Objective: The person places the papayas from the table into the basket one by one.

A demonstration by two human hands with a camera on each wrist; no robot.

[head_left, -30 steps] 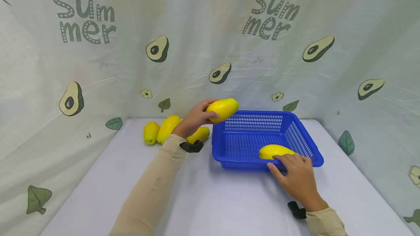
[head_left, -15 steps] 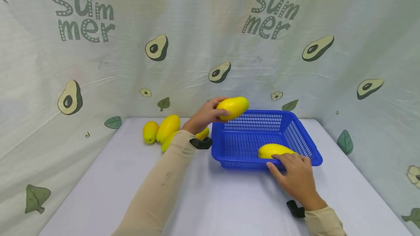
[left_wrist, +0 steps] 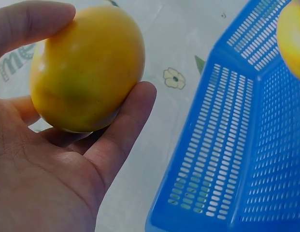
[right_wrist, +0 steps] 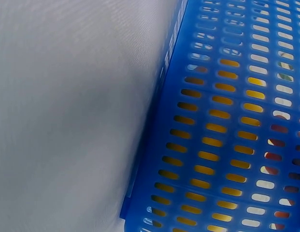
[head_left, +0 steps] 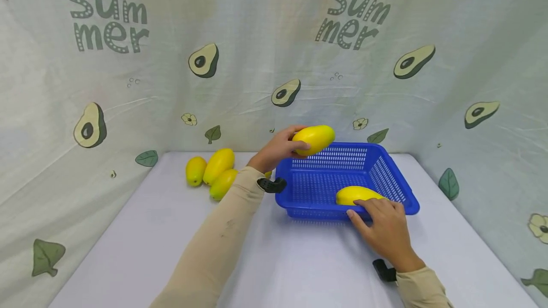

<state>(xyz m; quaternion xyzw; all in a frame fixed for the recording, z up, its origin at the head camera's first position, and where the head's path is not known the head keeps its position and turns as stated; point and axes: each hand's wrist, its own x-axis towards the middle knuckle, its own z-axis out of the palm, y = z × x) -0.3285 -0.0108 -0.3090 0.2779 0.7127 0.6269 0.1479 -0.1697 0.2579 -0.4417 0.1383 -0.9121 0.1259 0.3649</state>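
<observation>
My left hand [head_left: 280,148] holds a yellow mango [head_left: 316,139] above the back left part of a blue plastic basket [head_left: 295,209]. In the left wrist view, the thumb and fingers curl round that mango [left_wrist: 92,72]. A second yellow mango [head_left: 357,195] lies inside the basket by its front wall. My right hand [head_left: 385,227] grips the basket's front rim, its fingers over the edge beside that mango and its thumb in front. Through the slots of the basket wall [right_wrist: 212,183], the right wrist view shows yellow fruit and parts of fingers.
More mangoes [head_left: 219,166] lie together on the white-covered table [head_left: 141,232] left of the basket; one is mostly hidden behind the left wrist. A printed cloth [head_left: 244,27] hangs behind the table and along its sides.
My left hand has carried its mango to the right, further over the basket, uncovering more of the mangoes on the table. The right hand stays at the front rim.
</observation>
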